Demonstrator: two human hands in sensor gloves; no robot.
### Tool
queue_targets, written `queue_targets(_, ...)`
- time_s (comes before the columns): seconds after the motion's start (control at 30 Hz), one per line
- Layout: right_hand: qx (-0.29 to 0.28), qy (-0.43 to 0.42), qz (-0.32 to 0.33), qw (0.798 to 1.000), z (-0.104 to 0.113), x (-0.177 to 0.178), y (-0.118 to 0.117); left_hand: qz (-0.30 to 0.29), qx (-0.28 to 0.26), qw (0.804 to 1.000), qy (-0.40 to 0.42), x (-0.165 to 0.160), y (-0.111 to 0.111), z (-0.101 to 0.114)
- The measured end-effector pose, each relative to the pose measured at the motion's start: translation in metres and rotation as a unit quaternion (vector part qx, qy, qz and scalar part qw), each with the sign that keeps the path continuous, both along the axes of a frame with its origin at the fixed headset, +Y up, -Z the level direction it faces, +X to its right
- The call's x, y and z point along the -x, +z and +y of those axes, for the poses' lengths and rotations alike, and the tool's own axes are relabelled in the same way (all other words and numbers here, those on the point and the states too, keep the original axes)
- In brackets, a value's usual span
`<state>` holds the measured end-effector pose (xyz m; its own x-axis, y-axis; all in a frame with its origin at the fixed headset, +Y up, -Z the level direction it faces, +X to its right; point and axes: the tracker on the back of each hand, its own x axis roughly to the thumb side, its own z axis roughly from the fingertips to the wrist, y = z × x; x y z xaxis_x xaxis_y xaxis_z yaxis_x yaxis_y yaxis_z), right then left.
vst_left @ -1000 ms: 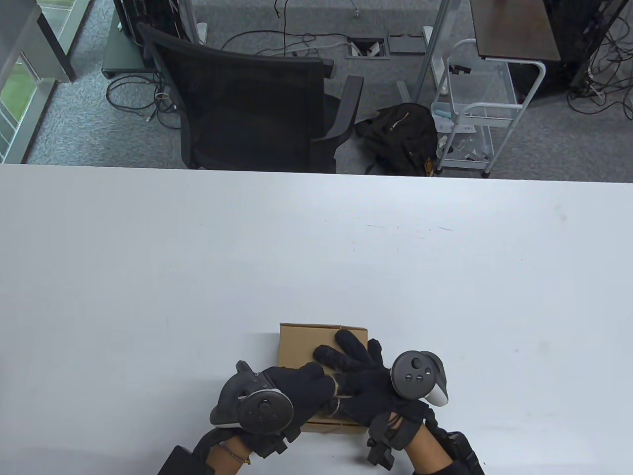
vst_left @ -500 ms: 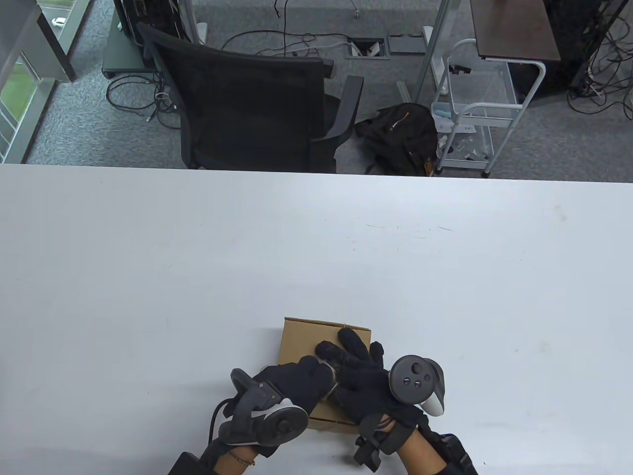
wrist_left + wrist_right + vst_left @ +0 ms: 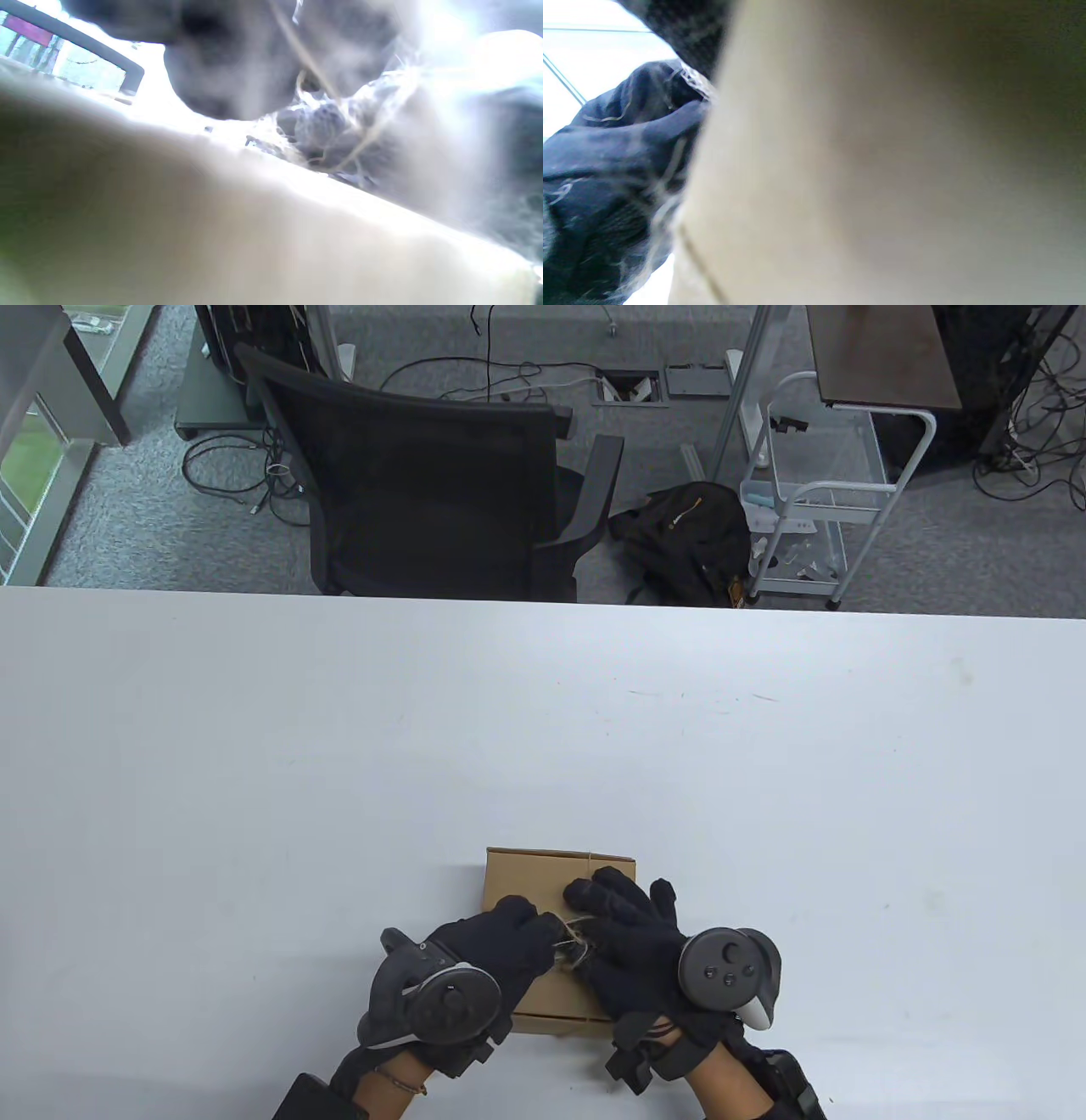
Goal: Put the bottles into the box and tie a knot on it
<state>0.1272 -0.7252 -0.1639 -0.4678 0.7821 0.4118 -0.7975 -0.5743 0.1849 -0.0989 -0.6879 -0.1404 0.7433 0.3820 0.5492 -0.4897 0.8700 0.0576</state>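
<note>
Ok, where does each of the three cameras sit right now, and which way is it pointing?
Table view: above the table, looking down and outward; shows the left hand and right hand working twine on the cardboard box.
Left wrist view: low beside the box, looking up along it at blurred gloved fingers and twine.
Right wrist view: pressed close to the box, with gloved fingers at the left.
Shared: all three show the box, twine and gloves.
</note>
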Motion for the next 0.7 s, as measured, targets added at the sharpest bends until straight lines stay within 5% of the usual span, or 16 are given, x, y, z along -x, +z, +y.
queue_targets(0.2, -0.058, 0.073, -0.027, 0.995, 0.008, -0.013, 0.002, -0.023, 0.014, 1.000, 0.010, 0.012, -0.004, -0.003)
queue_targets(0.7, -0.103, 0.149, -0.093, 0.979, 0.018, -0.044, 0.003, -0.026, 0.073, 0.995, 0.068, 0.041, -0.015, -0.011)
